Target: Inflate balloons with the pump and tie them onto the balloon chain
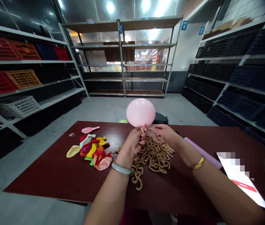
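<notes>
An inflated pink balloon stands up above the far middle of the table. My left hand is closed around its neck, just under the round body. Close on the right, my right hand pinches a thin end beside the balloon's neck; whether that is the neck itself or a separate strand, I cannot tell. Beneath both hands lies a heap of tan, curled, hook-like pieces. Left of the heap is a pile of uninflated balloons in red, yellow, green and pale colours.
A flat pink balloon lies at the back left of the dark red table. On the right are a long purple cylinder and a lit screen. Shelving with crates lines both sides; a metal rack stands behind.
</notes>
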The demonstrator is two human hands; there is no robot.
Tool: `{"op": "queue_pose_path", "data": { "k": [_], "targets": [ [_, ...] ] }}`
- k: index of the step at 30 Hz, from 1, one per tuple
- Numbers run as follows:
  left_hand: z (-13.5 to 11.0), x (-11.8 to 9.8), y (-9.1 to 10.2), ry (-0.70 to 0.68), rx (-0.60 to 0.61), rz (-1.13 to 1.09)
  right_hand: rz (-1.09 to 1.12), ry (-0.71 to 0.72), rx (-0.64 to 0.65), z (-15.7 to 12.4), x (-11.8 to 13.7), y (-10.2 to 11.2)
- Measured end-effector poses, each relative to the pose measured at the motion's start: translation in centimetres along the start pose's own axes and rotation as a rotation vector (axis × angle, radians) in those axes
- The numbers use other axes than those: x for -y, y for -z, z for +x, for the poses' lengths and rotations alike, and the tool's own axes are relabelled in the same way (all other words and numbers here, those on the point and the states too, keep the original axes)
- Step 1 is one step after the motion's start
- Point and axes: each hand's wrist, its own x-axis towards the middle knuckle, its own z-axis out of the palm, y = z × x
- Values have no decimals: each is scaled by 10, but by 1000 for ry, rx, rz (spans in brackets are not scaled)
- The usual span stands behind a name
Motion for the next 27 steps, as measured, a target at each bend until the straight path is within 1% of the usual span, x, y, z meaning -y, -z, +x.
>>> {"op": "queue_pose_path", "data": {
  "k": [2, 3, 5, 6, 7, 9, 11, 14, 17, 20, 24, 27],
  "targets": [
    [7, 5, 3, -110, -178, 167, -127, 20, -70, -5, 3, -1],
    [10, 9, 5, -180, -280, 288, -224, 66, -112, -8, 4, -3],
    [16, 15, 9, -331, -447, 575, -450, 242, -206, -13, 6, -10],
    [17, 18, 11, -395, -493, 715, -537, 355, -236, -15, 6, -13],
    [18, 21, 12, -447, -512, 834, -599, 466, -254, -17, 6, -17],
    [18, 27, 13, -513, -498, 982, -653, 637, -241, -21, 5, -22],
    [16, 32, 11, -536, -466, 1027, -649, 714, -201, -25, 4, -23],
    [14, 37, 8, -544, -426, 1041, -615, 715, -172, -29, 2, -18],
    [13, 38, 6, -527, -413, 1088, -617, 719, -175, -31, -2, -12],
    [13, 39, 4, -505, -428, 1155, -625, 722, -238, -32, -4, -9],
    [10, 38, -2, -514, -411, 1207, -578, 654, -315, -34, -2, -11],
    [6, 37, -8, -528, -407, 1280, -586, 658, -354, -35, 2, -11]
  ]
}}
